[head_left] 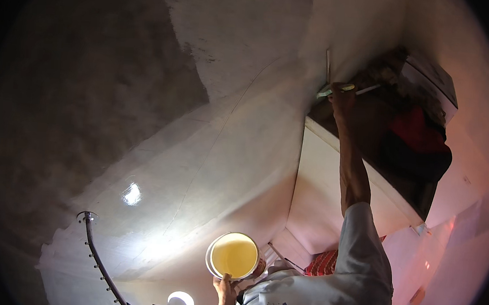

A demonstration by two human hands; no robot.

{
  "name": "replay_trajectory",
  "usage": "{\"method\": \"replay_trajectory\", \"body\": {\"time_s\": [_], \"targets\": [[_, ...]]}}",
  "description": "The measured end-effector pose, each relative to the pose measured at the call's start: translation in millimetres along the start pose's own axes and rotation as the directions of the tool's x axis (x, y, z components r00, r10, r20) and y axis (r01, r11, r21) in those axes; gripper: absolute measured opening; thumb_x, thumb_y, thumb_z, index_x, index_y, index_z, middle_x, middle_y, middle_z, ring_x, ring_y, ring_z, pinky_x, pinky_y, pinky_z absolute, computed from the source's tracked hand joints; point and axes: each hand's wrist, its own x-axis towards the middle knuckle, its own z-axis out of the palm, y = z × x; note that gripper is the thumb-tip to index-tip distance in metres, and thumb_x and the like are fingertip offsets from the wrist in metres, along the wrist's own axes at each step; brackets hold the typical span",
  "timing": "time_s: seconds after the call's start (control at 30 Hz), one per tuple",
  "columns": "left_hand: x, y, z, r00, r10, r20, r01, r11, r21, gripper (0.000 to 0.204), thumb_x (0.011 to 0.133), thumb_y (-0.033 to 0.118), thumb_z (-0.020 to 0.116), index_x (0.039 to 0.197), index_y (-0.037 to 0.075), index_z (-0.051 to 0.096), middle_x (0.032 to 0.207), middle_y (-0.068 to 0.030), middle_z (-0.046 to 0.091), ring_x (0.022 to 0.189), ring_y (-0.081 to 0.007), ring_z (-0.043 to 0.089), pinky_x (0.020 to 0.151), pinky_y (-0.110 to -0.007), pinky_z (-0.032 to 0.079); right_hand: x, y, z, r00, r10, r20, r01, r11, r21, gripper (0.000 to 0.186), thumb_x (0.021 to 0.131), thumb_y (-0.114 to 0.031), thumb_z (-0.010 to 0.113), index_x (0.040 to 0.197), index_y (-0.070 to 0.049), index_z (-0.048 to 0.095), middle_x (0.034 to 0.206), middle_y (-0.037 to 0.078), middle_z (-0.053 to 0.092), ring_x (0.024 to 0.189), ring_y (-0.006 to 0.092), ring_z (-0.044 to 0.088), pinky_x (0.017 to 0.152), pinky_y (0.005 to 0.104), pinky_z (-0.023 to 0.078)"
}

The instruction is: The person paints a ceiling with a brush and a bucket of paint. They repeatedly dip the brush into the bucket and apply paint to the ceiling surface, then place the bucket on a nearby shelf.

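Note:
My right hand (342,97) is raised at the upper right, closed on what looks like a brush (323,93), its pale head beside the edge of the pale wall (258,125), near a thin upright metal rod (328,65). The finer shape of the brush is too small to tell. My left hand (225,288), lower in the middle, grips a white bucket (236,255) by its near side, thumb at the rim. The bucket has pale yellow liquid in it and tilts toward the camera. A dark recess (366,115) opens just right of my right hand.
The recess holds a white box (428,80) and red and black cloth (413,133), with a pale ledge (330,141) along its edge. A curved metal rail (98,261) with short pegs is at lower left, near a round white lamp (182,302). Red patterned fabric (320,262) shows behind my arm.

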Motion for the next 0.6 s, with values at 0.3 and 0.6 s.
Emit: {"method": "replay_trajectory", "body": {"time_s": [0.3, 0.6], "targets": [[0, 0, -1, 1.0, 0.009, 0.029, -0.01, 0.999, 0.037, 0.045, 0.087, 0.007, 0.059, 0.13, 0.002, 0.047, 0.114, -0.0173, 0.057, 0.096, -0.0343, 0.066, 0.069, -0.05, 0.064, -3, -40, 11, 0.996, -0.079, 0.041, 0.073, 0.988, 0.134, 0.02, 0.088, -0.011, 0.073, 0.105, 0.0, 0.068, 0.09, 0.008, 0.067, 0.073, 0.0135, 0.066, 0.063, 0.0272, 0.058], [-1, 2, 3, 0.999, 0.005, 0.039, -0.006, 1.0, 0.011, 0.042, 0.084, 0.002, 0.057, 0.125, 0.0, 0.048, 0.109, -0.017, 0.058, 0.086, -0.0317, 0.068, 0.063, -0.046, 0.066, -31, -40, -22, 0.944, -0.292, 0.151, 0.243, 0.929, 0.281, 0.019, 0.091, -0.014, 0.073, 0.108, -0.004, 0.069, 0.096, 0.002, 0.067, 0.084, 0.0091, 0.063, 0.074, 0.024, 0.053]]}}
